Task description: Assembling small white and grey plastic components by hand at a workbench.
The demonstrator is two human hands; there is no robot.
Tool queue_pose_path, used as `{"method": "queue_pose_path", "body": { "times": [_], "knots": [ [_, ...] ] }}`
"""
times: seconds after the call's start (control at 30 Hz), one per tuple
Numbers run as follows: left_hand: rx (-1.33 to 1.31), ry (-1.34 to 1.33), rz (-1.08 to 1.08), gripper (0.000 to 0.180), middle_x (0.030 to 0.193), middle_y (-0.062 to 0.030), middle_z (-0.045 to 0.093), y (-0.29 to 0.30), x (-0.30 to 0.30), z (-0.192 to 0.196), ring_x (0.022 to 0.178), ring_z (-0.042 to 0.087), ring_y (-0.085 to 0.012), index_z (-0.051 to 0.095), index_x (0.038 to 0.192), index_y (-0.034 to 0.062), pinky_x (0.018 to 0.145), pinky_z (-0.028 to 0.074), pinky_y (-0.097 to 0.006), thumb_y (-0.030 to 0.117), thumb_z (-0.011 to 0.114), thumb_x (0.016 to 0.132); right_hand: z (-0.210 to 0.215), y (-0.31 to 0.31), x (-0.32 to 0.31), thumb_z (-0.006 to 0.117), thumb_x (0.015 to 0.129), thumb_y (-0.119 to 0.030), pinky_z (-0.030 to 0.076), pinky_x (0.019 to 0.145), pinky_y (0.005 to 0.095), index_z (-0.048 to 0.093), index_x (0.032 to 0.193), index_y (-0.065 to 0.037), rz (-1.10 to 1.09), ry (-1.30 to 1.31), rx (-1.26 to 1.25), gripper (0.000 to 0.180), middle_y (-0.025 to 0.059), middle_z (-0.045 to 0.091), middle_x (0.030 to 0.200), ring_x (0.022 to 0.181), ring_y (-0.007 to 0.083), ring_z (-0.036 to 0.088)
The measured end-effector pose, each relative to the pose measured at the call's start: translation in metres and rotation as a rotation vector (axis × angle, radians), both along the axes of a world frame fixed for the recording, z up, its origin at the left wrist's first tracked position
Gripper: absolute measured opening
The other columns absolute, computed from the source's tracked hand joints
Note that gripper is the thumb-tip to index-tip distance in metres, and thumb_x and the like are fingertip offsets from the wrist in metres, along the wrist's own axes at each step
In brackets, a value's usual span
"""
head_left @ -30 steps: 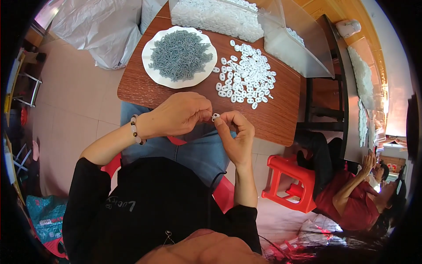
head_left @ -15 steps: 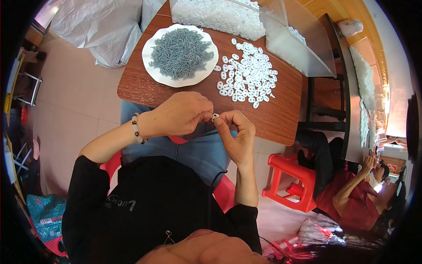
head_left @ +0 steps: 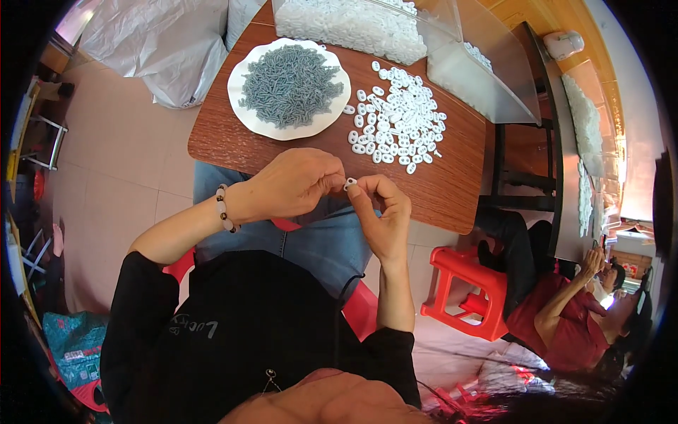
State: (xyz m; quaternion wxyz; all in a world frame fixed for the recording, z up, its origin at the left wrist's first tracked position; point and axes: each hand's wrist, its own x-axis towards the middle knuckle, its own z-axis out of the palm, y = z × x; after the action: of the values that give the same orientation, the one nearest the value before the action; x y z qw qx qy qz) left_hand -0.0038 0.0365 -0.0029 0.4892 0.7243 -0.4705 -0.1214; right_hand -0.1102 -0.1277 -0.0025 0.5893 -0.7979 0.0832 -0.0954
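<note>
In front of me, just off the table's near edge, my right hand point(head_left: 385, 213) pinches a small white oval plastic piece with holes point(head_left: 350, 184) between thumb and forefinger. My left hand point(head_left: 302, 185) has its fingers closed right beside that piece; whatever it may hold is hidden by the fingertips. Beyond my hands, a wavy-rimmed white plate point(head_left: 236, 107) carries a heap of small grey slender pieces point(head_left: 291, 86). To its right, a pile of loose white two-hole oval pieces point(head_left: 402, 116) lies directly on the brown wooden table point(head_left: 452, 191).
Clear bins of white pieces point(head_left: 349, 32) line the table's far side. A white plastic sack point(head_left: 155, 53) stands at the far left. To the right are a red stool point(head_left: 466, 293) and another person in a dark red top point(head_left: 565, 321), seated at a dark table.
Both hands have shifted very slightly, and the white piece has turned a little in my fingers. The plate and the white pile look the same.
</note>
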Motion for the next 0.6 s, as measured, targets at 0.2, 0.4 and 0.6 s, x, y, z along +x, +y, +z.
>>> {"method": "queue_pose_path", "body": {
  "times": [0.2, 0.4, 0.6],
  "knots": [
    [0.011, 0.429, 0.003, 0.027, 0.069, -0.0037, 0.059, -0.003, 0.0, 0.004, 0.063, 0.053, -0.0095, 0.061, 0.089, -0.0019, 0.058, 0.044, -0.025, 0.018, 0.046, 0.1, -0.005, -0.001, 0.002, 0.063, 0.089, -0.005, 0.038, 0.063, 0.0163, 0.063, 0.087, 0.0, -0.056, 0.004, 0.098, 0.005, -0.0053, 0.057, 0.077, 0.07, 0.001, 0.048],
    [-0.016, 0.762, 0.013, 0.035, 0.071, -0.0018, 0.06, -0.001, 0.003, -0.004, 0.065, 0.055, -0.0071, 0.065, 0.094, -0.0028, 0.06, 0.046, -0.022, 0.026, 0.047, 0.1, -0.003, -0.001, 0.003, 0.062, 0.09, -0.005, 0.037, 0.063, 0.0162, 0.063, 0.087, 0.0, -0.074, 0.025, 0.134, 0.005, -0.0058, 0.056, 0.078, 0.07, 0.0009, 0.046],
    [-0.036, 0.838, 0.068, 0.029, 0.072, -0.0021, 0.064, 0.0, 0.005, -0.011, 0.061, 0.056, -0.0045, 0.068, 0.089, -0.0018, 0.054, 0.045, -0.018, 0.027, 0.061, 0.093, -0.004, 0.0, 0.003, 0.062, 0.09, -0.005, 0.037, 0.064, 0.0166, 0.063, 0.087, 0.0, -0.075, 0.017, 0.148, 0.005, -0.0057, 0.056, 0.077, 0.071, 0.0012, 0.046]
  ]
}}
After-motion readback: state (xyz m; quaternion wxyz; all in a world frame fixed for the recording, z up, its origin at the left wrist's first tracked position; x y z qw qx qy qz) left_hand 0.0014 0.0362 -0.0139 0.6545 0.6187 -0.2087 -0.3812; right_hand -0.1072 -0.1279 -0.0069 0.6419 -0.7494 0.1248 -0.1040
